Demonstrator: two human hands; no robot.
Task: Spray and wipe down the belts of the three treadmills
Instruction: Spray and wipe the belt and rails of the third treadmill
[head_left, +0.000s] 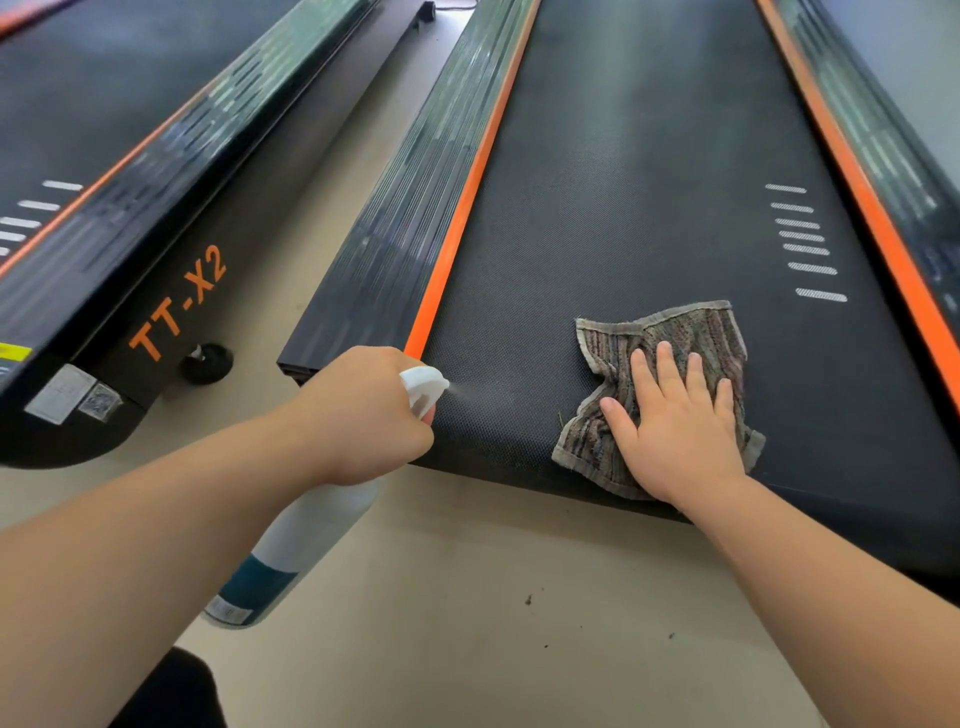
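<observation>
Treadmill belt: black, textured, filling the centre and right of the frame and running from the lower right up to the top edge; its near end lies at lower centre. Neighbouring treadmill: upper left of the frame, black with an orange edge line, and orange "TT-X2" lettering on its side. Floor: pale, across the bottom of the frame and in the gap between the two machines, with a few dark specks. Side rail: ribbed, black, left of the belt, with an orange strip between rail and belt; a matching orange strip borders the belt at the right. Spray bottle: white body with a teal band, lower left of centre, tilted, its white nozzle at the belt's near left corner, a faint mist at the tip. Cloth: striped, grey-brown, crumpled, lying on the belt near its end, lower right of centre. Left hand: curled round the bottle's neck, a finger on the trigger. Right hand: flat on the cloth, fingers straight and spread. White dashes: a column printed on the belt, above the cloth. Levelling foot: black, under the neighbouring treadmill.
</observation>
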